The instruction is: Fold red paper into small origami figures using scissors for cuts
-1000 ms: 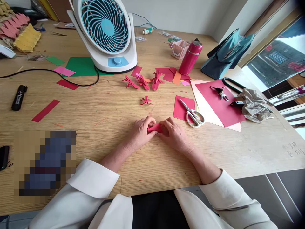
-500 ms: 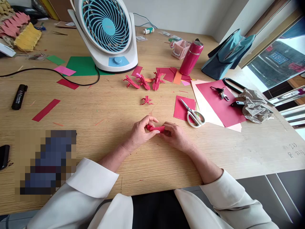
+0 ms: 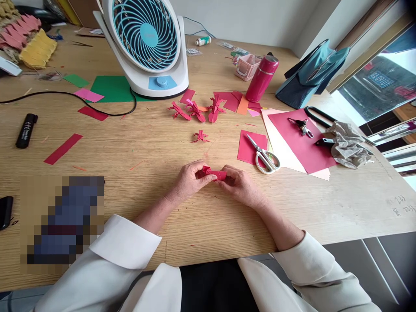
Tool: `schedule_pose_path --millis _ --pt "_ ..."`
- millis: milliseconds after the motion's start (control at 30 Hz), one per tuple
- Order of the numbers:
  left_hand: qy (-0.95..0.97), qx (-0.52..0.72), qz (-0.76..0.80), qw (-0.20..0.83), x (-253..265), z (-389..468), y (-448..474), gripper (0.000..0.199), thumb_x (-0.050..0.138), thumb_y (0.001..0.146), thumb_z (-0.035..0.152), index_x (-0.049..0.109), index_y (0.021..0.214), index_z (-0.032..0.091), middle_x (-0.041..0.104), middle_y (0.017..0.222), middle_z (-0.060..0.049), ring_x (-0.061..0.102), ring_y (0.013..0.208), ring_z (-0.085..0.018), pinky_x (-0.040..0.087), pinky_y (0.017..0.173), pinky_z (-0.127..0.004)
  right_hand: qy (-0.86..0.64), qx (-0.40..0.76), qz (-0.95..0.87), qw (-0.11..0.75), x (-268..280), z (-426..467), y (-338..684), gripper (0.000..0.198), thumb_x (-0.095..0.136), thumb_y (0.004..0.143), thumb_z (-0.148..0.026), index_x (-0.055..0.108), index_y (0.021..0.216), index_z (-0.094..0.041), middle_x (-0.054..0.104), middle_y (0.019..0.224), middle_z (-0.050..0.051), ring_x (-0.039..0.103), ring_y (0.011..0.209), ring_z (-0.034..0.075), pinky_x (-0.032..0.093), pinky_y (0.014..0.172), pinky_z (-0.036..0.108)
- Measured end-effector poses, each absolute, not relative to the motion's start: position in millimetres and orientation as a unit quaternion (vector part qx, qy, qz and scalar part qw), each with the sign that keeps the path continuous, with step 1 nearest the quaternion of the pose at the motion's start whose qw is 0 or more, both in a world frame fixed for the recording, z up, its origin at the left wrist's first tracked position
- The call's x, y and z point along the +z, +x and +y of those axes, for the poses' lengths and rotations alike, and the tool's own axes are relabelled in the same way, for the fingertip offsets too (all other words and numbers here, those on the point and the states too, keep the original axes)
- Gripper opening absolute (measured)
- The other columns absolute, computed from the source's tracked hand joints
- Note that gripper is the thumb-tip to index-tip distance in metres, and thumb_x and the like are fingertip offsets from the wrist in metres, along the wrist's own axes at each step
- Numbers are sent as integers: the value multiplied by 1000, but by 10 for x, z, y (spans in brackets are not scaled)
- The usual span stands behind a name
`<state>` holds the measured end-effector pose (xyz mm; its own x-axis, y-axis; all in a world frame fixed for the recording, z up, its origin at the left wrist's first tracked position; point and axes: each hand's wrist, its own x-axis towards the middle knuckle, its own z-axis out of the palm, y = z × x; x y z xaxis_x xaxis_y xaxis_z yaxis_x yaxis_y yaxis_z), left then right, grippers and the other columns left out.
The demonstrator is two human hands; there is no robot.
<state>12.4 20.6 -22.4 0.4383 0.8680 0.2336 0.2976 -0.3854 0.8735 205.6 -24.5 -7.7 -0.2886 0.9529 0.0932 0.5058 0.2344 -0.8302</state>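
Note:
Between my two hands is a small folded piece of red paper (image 3: pixel 218 175), narrow and creased, with a pointed fold at its left end. My left hand (image 3: pixel 191 178) pinches that left end, the thumb lying along the front. The right end is gripped by my right hand (image 3: pixel 238 184), with thumb and fingers closed and partly hiding it. Just beyond my hands a small red folded-paper figure (image 3: pixel 200 136) rests on the table (image 3: pixel 146 195). Farther back lie several larger red folded-paper figures (image 3: pixel 196 111) in a row.
White-handled scissors (image 3: pixel 267 161) lie on red paper squares (image 3: pixel 247 145) to the right. Behind are a fan (image 3: pixel 156 84), a magenta bottle (image 3: pixel 261 80) and a teal bag (image 3: pixel 305 82). A black marker (image 3: pixel 26 131) and a red paper strip (image 3: pixel 63 149) lie left.
The left fingers have shifted on the folded paper, and more of its creased left end now shows. The paper has tilted slightly. Both hands stay in nearly the same place.

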Motion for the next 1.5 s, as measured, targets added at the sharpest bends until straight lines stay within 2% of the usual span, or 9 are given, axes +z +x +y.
schedule_pose_path --millis 167,467,633,933,1367,1500 --pt "758 336 381 409 -206 186 122 28 69 82 35 53 67 17 47 63 4 42 59 -10 34 56 -23 -493 381 -716 315 -41 -251 2048 15 62 87 -23 54 76 -18 50 76 -2 45 64 11 35 59 24" --pt "762 321 368 424 -141 159 132 31 66 81 34 44 64 18 44 62 5 38 58 -9 32 55 -22 -465 405 -718 323 -25 -263 2031 21 58 90 -30 50 73 -19 49 77 0 47 67 14 38 63 27" --pt "769 311 364 423 -138 153 124 31 65 81 34 44 64 18 42 61 5 37 56 -8 30 54 -22 -451 416 -718 329 -40 -259 2037 19 59 90 -28 51 75 -19 49 77 0 47 69 13 38 65 26" --pt "727 324 390 463 -198 163 152 32 67 81 40 49 68 17 44 63 4 38 58 -9 32 53 -22 -492 416 -680 350 -83 -256 2038 30 64 88 -37 45 72 -20 43 69 -4 38 61 11 30 56 25" --pt "744 307 376 460 -110 124 145 27 61 78 24 38 64 19 36 61 6 33 57 -8 29 53 -22 -442 455 -691 346 -63 -267 2013 28 62 89 -35 46 72 -19 46 73 -2 43 65 11 36 61 25" --pt "720 315 367 499 -141 134 150 25 63 82 33 47 69 17 42 64 5 38 58 -8 33 53 -21 -455 458 -672 363 -101 -258 2027 33 63 89 -41 43 71 -20 44 71 -3 40 64 11 34 59 25"
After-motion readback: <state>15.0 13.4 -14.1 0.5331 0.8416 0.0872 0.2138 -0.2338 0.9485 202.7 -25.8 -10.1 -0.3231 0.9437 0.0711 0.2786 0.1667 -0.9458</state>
